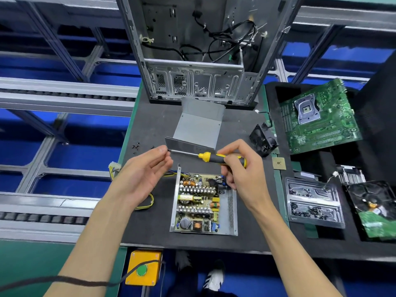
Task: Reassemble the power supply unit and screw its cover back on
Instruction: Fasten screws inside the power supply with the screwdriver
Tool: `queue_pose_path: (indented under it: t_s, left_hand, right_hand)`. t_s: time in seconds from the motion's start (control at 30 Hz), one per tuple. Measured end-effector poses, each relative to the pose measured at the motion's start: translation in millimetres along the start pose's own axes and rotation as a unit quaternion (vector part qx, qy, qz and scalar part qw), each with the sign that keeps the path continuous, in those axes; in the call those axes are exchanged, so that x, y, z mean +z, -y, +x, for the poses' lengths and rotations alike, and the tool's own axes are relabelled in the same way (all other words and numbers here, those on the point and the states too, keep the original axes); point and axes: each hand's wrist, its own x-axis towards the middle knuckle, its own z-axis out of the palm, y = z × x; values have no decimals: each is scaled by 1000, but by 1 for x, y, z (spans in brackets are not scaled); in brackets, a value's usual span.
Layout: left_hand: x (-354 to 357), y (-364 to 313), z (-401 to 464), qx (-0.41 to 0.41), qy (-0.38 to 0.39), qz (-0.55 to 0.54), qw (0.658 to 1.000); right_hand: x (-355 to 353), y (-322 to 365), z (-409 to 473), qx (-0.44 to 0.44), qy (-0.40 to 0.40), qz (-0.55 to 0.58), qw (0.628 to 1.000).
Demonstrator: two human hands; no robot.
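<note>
Dark bench mat (150, 221), right hand (240, 168) gripping screwdriver (216, 157) handle, left hand (143, 170) fingers pinching its tip

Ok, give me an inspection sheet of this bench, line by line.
Surface: dark foam mat.
Job's things: open power supply unit, circuit board exposed; grey cover lying apart behind it; loose screws at left.
Clutter: motherboard, black fan, clear screw tray, hard drive, empty PC case.
Grippers: right hand grips the yellow screwdriver; left hand pinches at its tip.
Cables: yellow wire bundle from the unit.
Surroundings: conveyor rails; yellow button box.
</note>
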Motion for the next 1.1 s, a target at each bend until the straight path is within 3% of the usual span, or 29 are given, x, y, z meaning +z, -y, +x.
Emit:
queue_pose_path:
  t_s: [0.5,0.7,0.9,1.1]
  left_hand:
    - [22,28,-30,26,60,95,993]
    - [9,48,-41,88,-28,178,980]
    - [-21,72,-57,164,-172,349,906]
    - [-38,95,-75,133,-209,330,911]
  right_hand:
    - [-30,-5,-40,27,-20,89,995]
    - [-45,-7,-49,27,-23,92,995]
    - [-54,-7,-61,-7,5,16,1000]
    - [-46,6,-71,-97,95,-77,988]
